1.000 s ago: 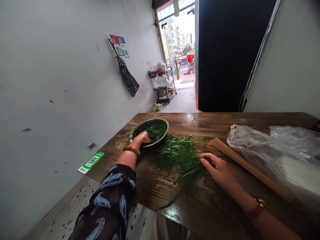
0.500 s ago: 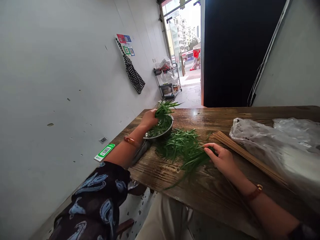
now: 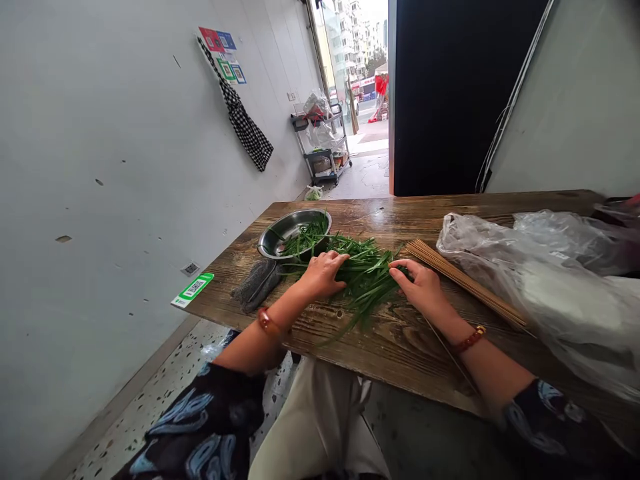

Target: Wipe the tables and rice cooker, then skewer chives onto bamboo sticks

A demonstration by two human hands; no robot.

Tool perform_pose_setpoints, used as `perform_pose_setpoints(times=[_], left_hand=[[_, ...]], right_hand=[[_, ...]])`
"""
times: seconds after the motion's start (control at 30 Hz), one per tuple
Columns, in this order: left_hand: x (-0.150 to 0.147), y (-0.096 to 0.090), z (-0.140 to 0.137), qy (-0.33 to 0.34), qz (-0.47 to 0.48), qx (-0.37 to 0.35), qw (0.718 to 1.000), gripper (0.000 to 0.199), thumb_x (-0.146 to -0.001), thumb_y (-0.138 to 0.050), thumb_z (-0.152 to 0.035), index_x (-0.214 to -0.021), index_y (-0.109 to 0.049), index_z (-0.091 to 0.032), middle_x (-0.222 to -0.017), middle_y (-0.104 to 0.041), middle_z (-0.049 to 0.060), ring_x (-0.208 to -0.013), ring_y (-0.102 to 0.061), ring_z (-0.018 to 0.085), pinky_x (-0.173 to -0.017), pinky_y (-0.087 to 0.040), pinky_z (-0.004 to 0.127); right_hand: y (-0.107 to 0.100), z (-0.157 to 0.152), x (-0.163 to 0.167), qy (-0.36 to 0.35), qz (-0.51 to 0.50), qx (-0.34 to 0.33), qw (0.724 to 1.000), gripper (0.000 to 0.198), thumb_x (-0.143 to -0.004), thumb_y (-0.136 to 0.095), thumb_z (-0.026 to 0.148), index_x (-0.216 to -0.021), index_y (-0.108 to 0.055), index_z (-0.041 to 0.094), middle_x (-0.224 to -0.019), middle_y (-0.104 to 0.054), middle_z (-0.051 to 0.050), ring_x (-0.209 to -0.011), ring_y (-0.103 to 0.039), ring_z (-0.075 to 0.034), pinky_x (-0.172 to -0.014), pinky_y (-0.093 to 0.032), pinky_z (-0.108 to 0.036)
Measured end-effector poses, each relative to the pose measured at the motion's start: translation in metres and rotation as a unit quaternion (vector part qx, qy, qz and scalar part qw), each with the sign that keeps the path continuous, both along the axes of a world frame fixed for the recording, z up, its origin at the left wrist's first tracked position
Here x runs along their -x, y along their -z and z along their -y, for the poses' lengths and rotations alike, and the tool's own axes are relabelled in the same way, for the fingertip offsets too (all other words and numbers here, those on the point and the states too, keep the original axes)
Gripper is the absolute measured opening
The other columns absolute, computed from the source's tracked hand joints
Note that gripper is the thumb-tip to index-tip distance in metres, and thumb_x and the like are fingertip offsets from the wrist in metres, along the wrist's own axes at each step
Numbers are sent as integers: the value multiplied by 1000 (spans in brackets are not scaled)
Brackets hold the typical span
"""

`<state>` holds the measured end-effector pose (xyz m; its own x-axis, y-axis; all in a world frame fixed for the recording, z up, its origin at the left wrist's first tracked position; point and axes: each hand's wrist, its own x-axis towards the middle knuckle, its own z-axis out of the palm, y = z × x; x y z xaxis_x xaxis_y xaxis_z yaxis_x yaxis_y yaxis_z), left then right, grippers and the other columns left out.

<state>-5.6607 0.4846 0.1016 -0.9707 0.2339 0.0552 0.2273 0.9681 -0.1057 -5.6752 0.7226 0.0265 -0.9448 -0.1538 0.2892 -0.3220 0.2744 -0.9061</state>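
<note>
Long green leaves that look like chives (image 3: 365,283) lie in a loose pile on the wooden table. My left hand (image 3: 324,275) rests on the pile's left side, thumb and fingers apart, with no bunch lifted in it. At the right end of the pile, my right hand (image 3: 419,285) pinches a thin bamboo skewer (image 3: 451,357), which runs back beneath my palm toward the table's front edge. Its tip is lost against the leaves. Behind my left hand stands a steel bowl (image 3: 270,235) with more cut leaves inside.
A bundle of bamboo skewers (image 3: 470,287) lies right of my right hand, beside clear plastic bags (image 3: 555,280). A dark grey cloth-like item (image 3: 257,285) sits before the bowl. A green QR card (image 3: 194,290) is at the table's left edge. Beyond stands a trolley (image 3: 323,147).
My left hand has come down from above the bowl to the pile, without the bunch of leaves it held. My right hand stays by the pile. The camera view has shifted.
</note>
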Motion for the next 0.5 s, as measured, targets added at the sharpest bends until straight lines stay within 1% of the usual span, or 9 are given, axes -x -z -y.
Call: perform_pose_setpoints(times=[0.07, 0.1, 0.13, 0.2, 0.27, 0.3, 0.33, 0.4, 0.5], left_hand=[[-10, -5, 9, 20, 16, -67, 997, 53, -73, -75, -29, -125, -62, -27, -128, -62, 9, -114, -60, 29, -97, -48, 43], [-14, -8, 12, 28, 6, -105, 994, 45, -76, -73, -29, -119, -65, -27, -125, -64, 7, -114, -61, 26, -99, -48, 41], [-17, -10, 15, 33, -21, -143, 989, 36, -79, -70, -28, -115, -68, -25, -122, -65, 7, -113, -61, 24, -100, -47, 40], [-22, -13, 15, 25, -104, -208, 972, 24, -84, -63, -26, -107, -70, -21, -115, -68, 9, -109, -62, 22, -101, -47, 38], [-23, -14, 11, 2, -170, -252, 953, 19, -87, -58, -24, -100, -71, -17, -106, -69, 9, -102, -64, 20, -95, -50, 36], [-22, -14, 6, -6, -181, -267, 946, 19, -88, -57, -23, -98, -72, -17, -101, -70, 8, -97, -64, 19, -90, -52, 34], [-21, -13, 1, -5, -176, -280, 944, 18, -89, -55, -22, -96, -72, -17, -96, -70, 7, -91, -65, 18, -84, -53, 32], [-17, -7, -13, 28, -136, -294, 946, 18, -88, -55, -18, -94, -72, -18, -93, -70, 6, -87, -65, 17, -80, -53, 30], [-6, 8, -38, 90, -81, -296, 947, 18, -87, -55, -13, -94, -71, -18, -97, -70, 7, -92, -66, 17, -87, -53, 31]], right_hand=[[0, 0, 0, -1, -5, -3, 1000, 40, -87, -51, 50, -101, -71, 18, -69, -66, -2, -55, -62, -18, -56, -42, -29], [1, 0, 0, -2, -9, -6, 1000, 40, -87, -51, 50, -101, -71, 18, -71, -67, -3, -55, -62, -18, -57, -42, -29], [1, 0, -1, -3, -13, -10, 1000, 40, -88, -51, 50, -101, -71, 18, -71, -67, -3, -56, -62, -18, -57, -42, -29], [0, 0, -2, -2, -17, -19, 1000, 40, -88, -51, 50, -101, -71, 18, -66, -65, -2, -56, -62, -19, -58, -41, -30], [-2, -1, -3, 0, -13, -21, 1000, 41, -87, -51, 50, -101, -71, 18, -61, -63, -1, -54, -62, -19, -58, -40, -30], [-2, -1, -3, 1, -10, -19, 1000, 41, -87, -51, 50, -101, -71, 18, -59, -62, 0, -52, -61, -18, -57, -40, -29], [-3, -2, -4, 1, -6, -15, 1000, 41, -87, -51, 51, -101, -71, 18, -59, -62, 0, -50, -61, -18, -55, -40, -29], [-4, -2, -4, 0, 1, -7, 1000, 42, -86, -52, 51, -101, -71, 17, -60, -62, 0, -48, -60, -17, -52, -39, -28], [-3, -2, -3, -3, 9, 4, 1000, 41, -86, -53, 51, -101, -71, 17, -64, -63, -1, -49, -61, -17, -49, -40, -27]])
